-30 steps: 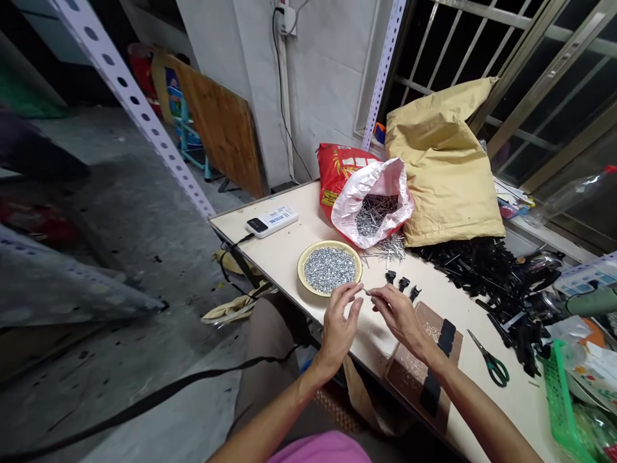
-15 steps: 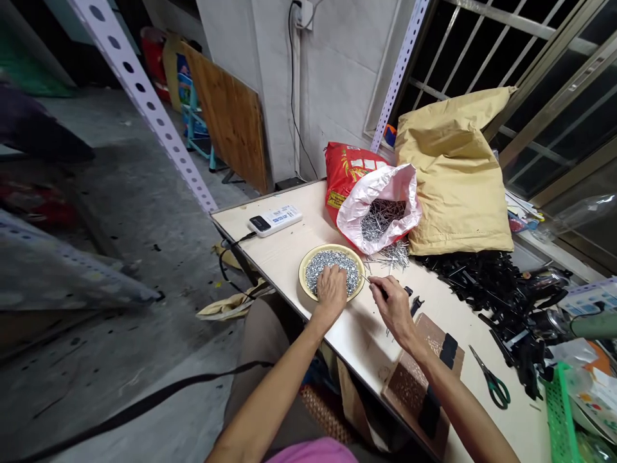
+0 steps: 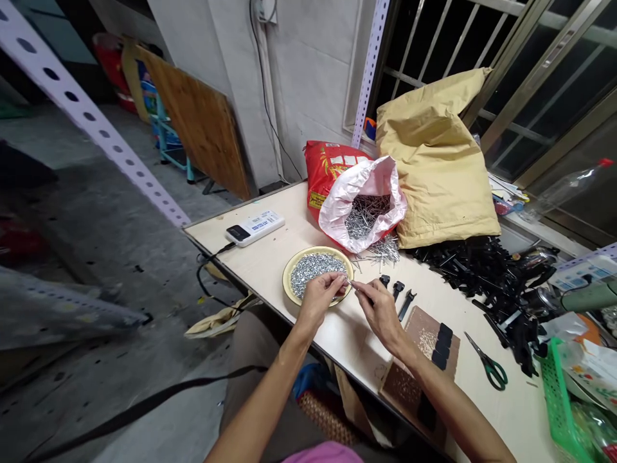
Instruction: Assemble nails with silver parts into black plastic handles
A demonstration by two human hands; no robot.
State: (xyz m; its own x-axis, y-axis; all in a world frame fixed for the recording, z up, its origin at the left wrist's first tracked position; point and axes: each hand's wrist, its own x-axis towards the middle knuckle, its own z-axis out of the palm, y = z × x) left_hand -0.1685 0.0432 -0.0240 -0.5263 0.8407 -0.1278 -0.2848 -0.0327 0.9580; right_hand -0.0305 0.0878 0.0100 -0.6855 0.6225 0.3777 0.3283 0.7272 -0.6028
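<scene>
Honestly, it's fiddly stuff: the right hand (image 3: pixel 380 315) has a thin metal pin (image 3: pixel 350 282) pinched in its fingertips, by the right edge of the bowl (image 3: pixel 286 284). The left hand (image 3: pixel 319 301) has its fingertips bunched at the pin's far end; can't tell if they're gripping anything. I'd guess the pin is super light, stiff and a bit slick, hard to break but easy to drop, so hold it around the shank and leave the tip free. Those little metal bits (image 3: pixel 312 267) in the bowl probably roll, so pinch one at a time. Further out on the counter (image 3: pixel 260 263), more pins (image 3: pixel 369 215) fill a red bag (image 3: pixel 328 161).
</scene>
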